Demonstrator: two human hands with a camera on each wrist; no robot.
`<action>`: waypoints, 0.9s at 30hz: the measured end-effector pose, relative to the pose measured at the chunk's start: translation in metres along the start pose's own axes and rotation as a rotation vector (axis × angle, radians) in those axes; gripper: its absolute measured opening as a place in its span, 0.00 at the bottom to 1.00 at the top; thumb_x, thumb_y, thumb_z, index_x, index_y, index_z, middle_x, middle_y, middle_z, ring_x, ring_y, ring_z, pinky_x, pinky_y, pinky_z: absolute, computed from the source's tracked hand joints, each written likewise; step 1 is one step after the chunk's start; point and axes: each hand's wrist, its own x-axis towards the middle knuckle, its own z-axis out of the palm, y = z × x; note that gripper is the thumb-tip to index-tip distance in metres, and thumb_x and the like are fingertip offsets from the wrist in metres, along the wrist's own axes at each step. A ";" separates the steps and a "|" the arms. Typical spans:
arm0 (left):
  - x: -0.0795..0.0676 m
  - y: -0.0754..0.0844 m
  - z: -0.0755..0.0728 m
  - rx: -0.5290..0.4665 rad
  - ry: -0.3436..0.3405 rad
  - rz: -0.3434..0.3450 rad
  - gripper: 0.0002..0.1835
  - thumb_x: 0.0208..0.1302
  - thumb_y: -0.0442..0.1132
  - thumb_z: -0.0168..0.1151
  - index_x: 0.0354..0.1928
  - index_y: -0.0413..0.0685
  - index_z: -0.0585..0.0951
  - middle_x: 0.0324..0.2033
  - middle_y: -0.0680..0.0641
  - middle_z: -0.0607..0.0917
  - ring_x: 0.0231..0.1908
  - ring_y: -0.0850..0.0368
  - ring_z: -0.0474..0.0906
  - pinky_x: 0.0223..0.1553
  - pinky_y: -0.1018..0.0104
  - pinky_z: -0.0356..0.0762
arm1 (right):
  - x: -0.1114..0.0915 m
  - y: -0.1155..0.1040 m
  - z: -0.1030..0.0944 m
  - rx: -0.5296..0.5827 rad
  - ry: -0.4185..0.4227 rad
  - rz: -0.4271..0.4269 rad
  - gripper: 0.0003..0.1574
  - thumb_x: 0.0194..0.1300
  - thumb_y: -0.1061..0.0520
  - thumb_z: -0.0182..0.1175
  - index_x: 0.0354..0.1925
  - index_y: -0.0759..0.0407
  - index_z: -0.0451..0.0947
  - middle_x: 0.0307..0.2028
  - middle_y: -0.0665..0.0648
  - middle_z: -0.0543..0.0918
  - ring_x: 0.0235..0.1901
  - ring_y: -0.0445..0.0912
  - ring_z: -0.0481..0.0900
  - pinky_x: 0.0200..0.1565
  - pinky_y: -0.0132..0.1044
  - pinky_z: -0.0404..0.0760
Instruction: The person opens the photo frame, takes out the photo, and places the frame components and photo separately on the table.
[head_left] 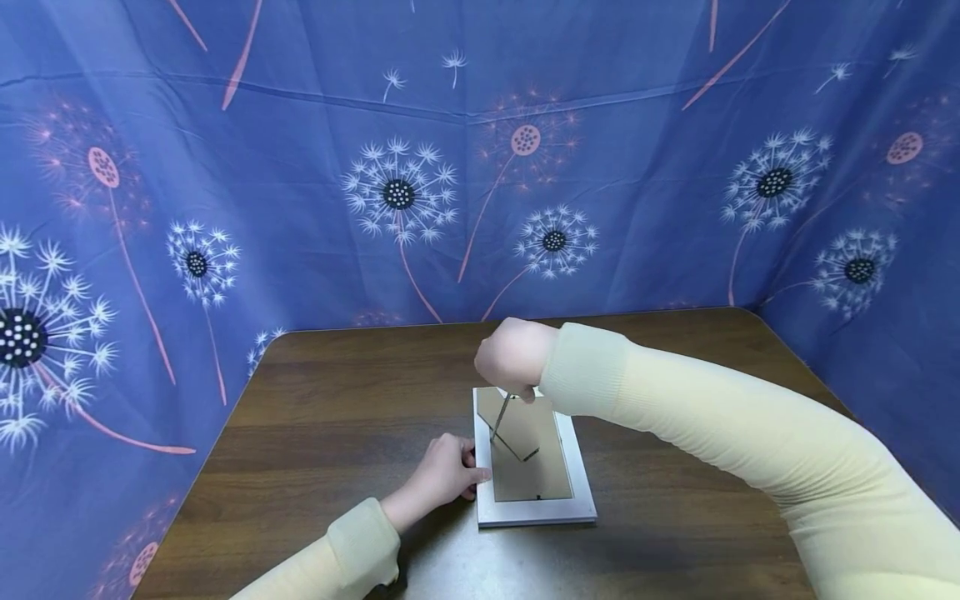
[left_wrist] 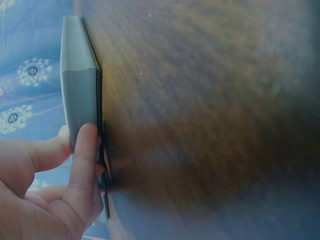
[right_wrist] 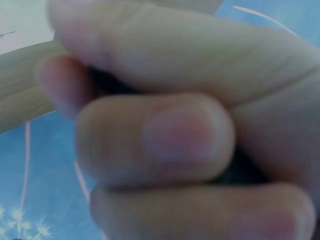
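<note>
A white picture frame (head_left: pixel 582 492) lies on the table with its brown backing board (head_left: pixel 532 479) facing up. Its left side is pinched by my left hand (head_left: pixel 442 473), thumb on top and fingers along the outer edge. The left wrist view shows those fingers (left_wrist: pixel 84 165) against the frame's side (left_wrist: pixel 82 100). Above the frame's far end, my right hand (head_left: pixel 517 354) grips a screwdriver-like tool. Its thin metal shaft (head_left: pixel 501 417) slants down to the left inner edge of the frame. In the right wrist view, curled fingers (right_wrist: pixel 155 140) mostly hide the dark handle (right_wrist: pixel 112 82).
The brown wooden table (head_left: pixel 337 417) extends around the frame. A blue curtain with dandelion prints (head_left: pixel 300 208) hangs behind the table and along both sides. On the backing board are a dark slanting line and a small black tab (head_left: pixel 538 497) at its near edge.
</note>
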 end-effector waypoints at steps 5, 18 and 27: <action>0.001 0.001 0.002 -0.018 0.002 -0.020 0.08 0.52 0.30 0.69 0.23 0.42 0.78 0.18 0.51 0.74 0.13 0.57 0.80 0.15 0.69 0.80 | -0.001 0.007 0.015 0.087 0.020 0.009 0.12 0.48 0.53 0.74 0.29 0.50 0.79 0.27 0.45 0.76 0.22 0.39 0.69 0.32 0.35 0.82; 0.000 0.000 0.001 -0.016 0.006 -0.065 0.27 0.53 0.31 0.69 0.55 0.25 0.74 0.23 0.49 0.75 0.13 0.58 0.80 0.16 0.70 0.80 | -0.005 0.023 0.049 0.183 0.086 0.014 0.15 0.49 0.49 0.73 0.32 0.53 0.80 0.32 0.48 0.82 0.23 0.40 0.73 0.31 0.36 0.82; 0.002 -0.001 0.003 -0.049 0.007 -0.064 0.29 0.53 0.30 0.69 0.56 0.23 0.71 0.24 0.48 0.76 0.13 0.57 0.80 0.16 0.68 0.81 | -0.017 0.034 0.089 0.334 0.191 0.008 0.17 0.49 0.49 0.73 0.23 0.53 0.74 0.22 0.46 0.74 0.20 0.40 0.65 0.22 0.34 0.70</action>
